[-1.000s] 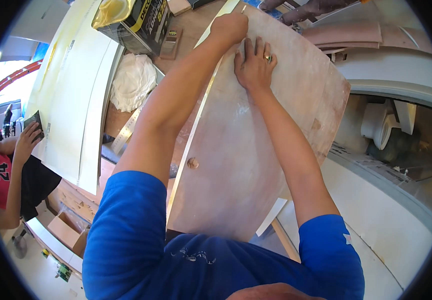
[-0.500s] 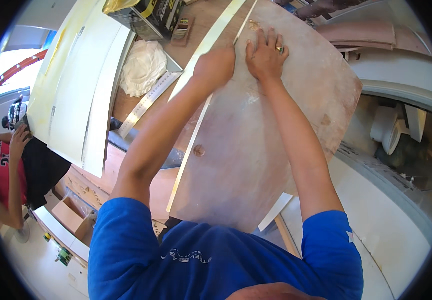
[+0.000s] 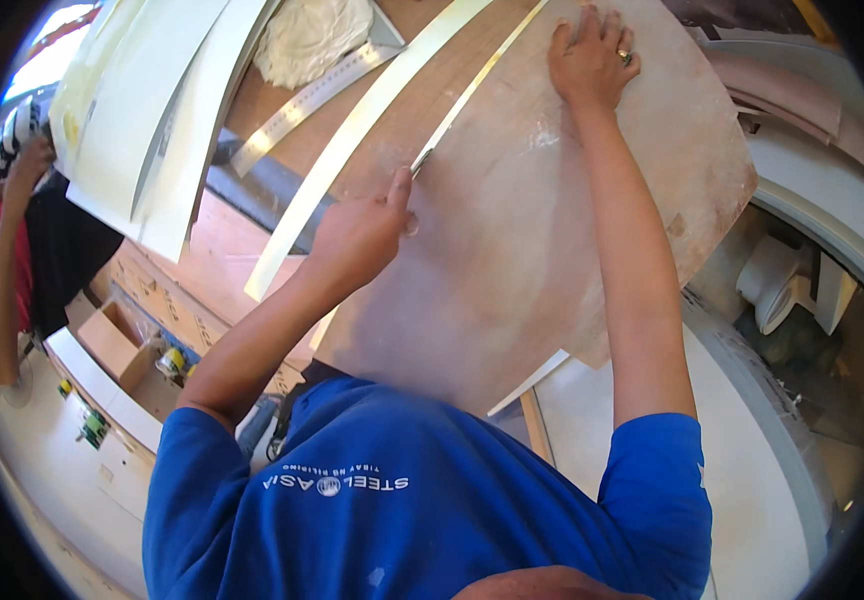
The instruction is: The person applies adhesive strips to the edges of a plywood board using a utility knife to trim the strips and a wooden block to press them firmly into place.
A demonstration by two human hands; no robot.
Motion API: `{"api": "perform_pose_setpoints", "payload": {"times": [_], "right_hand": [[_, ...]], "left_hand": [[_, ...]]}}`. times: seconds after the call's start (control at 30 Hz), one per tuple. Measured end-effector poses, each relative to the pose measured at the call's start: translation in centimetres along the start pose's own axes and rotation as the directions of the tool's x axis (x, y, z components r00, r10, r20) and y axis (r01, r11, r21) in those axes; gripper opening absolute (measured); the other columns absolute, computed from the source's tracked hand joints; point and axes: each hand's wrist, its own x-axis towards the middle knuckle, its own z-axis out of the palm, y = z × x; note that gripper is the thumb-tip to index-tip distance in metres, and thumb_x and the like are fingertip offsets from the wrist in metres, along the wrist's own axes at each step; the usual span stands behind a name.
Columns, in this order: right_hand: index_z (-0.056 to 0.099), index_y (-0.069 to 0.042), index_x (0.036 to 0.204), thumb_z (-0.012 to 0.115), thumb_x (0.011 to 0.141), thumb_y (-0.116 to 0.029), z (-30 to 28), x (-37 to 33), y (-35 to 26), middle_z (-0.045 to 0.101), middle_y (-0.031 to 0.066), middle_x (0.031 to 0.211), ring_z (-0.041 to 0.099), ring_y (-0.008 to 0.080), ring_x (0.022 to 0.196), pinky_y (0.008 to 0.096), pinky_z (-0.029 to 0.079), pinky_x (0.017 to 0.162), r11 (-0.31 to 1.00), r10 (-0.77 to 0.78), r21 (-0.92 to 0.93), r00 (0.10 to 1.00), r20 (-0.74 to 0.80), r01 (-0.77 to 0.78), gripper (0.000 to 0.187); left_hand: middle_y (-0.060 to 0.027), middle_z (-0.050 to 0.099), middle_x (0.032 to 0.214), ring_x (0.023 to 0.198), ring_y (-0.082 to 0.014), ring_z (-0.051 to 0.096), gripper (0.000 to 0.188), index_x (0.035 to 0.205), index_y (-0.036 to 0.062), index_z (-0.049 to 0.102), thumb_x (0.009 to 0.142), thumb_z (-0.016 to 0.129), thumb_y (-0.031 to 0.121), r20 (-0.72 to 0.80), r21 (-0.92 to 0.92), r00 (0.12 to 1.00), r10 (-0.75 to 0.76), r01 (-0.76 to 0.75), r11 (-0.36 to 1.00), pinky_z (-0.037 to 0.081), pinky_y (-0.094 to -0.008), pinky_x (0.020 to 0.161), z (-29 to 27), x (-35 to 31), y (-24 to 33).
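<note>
A large brownish-grey panel (image 3: 492,260) with angled edges lies in front of me, and a thin pale strip (image 3: 482,82) runs along its left edge. My left hand (image 3: 364,232) is closed round a cutter (image 3: 423,160). Its narrow metal blade rests at that edge, with my index finger stretched along it; the handle is hidden in my fist. Farther up and to the right, my right hand (image 3: 592,62) lies on the panel with its fingers apart, wearing a ring. To the left of the cutter lies a long loose pale strip (image 3: 337,150).
A metal ruler (image 3: 317,100) and a crumpled white cloth (image 3: 314,38) lie at the upper left, beside stacked white sheets (image 3: 142,120). Another person (image 3: 12,250) stands at the far left. A cardboard box (image 3: 117,345) sits at the lower left, and a toilet bowl (image 3: 774,280) at the right.
My left hand has come down the panel's left edge toward me, and the cutter blade now shows. The view has shifted; my right hand still lies flat on the panel.
</note>
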Motion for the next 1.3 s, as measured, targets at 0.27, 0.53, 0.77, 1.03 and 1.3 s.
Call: {"api": "perform_pose_setpoints", "payload": {"times": [0.27, 0.53, 0.77, 1.03, 1.3], "right_hand": [[0.050, -0.014, 0.151, 0.047, 0.101, -0.049, 2.0, 0.6, 1.6, 0.040, 0.0187, 0.162, 0.031, 0.0403, 0.150, 0.0615, 0.021, 0.118, 0.999, -0.038, 0.007, 0.996, -0.084, 0.039, 0.061], [0.050, -0.010, 0.151, 0.049, 0.101, -0.044, 0.3, 0.1, 0.1, 0.036, 0.0207, 0.164, 0.029, 0.0419, 0.152, 0.0610, 0.019, 0.119, 1.000, -0.021, 0.017, 0.999, -0.032, 0.022, 0.061], [0.050, -0.010, 0.151, 0.049, 0.102, -0.044, 0.2, -0.1, 0.4, 0.035, 0.0204, 0.165, 0.029, 0.0431, 0.152, 0.0607, 0.018, 0.119, 0.999, -0.002, 0.043, 1.000, -0.010, 0.002, 0.060], [0.049, -0.011, 0.153, 0.048, 0.103, -0.043, 0.2, -0.1, 0.3, 0.037, 0.0200, 0.164, 0.030, 0.0412, 0.152, 0.0581, 0.019, 0.120, 1.000, 0.009, 0.022, 1.000, -0.018, -0.008, 0.059], [0.052, -0.010, 0.150, 0.052, 0.101, -0.043, 0.1, 0.0, 0.2, 0.038, 0.0223, 0.162, 0.032, 0.0442, 0.150, 0.0613, 0.020, 0.117, 0.998, -0.035, 0.052, 0.996, -0.078, 0.039, 0.059]], "left_hand": [[-0.0207, 0.072, 0.085, 0.071, -0.0392, 0.069, 0.056, 0.148, 0.0075, 0.048, 0.093, 0.053, 0.007, -0.101, 0.003, 0.993, -0.064, 0.065, 0.998, 0.052, -0.0516, 0.061, -1.1, -2.2, -1.7], [-0.0205, 0.073, 0.083, 0.075, -0.0403, 0.072, 0.042, 0.133, -0.0012, 0.056, 0.093, 0.052, 0.009, -0.698, -0.042, 0.703, 0.135, -0.228, 0.973, 0.056, -0.0510, 0.066, -11.4, 23.3, 4.1], [-0.0235, 0.075, 0.097, 0.089, -0.0398, 0.074, 0.028, 0.121, -0.0003, 0.057, 0.096, 0.054, 0.011, -0.665, -0.049, 0.729, 0.165, -0.263, 0.964, 0.058, -0.0521, 0.075, -15.0, 35.7, 8.3], [-0.0237, 0.075, 0.101, 0.094, -0.0393, 0.075, 0.022, 0.112, -0.0012, 0.065, 0.096, 0.054, 0.011, -0.603, 0.027, 0.766, 0.222, -0.258, 0.966, 0.060, -0.0491, 0.079, -15.3, 38.2, 8.7], [-0.0232, 0.075, 0.098, 0.089, -0.0387, 0.076, 0.023, 0.106, -0.0010, 0.070, 0.094, 0.057, 0.015, -0.581, 0.241, 0.720, 0.379, -0.293, 0.925, 0.061, -0.0482, 0.077, -15.9, 38.7, 8.2]]}}
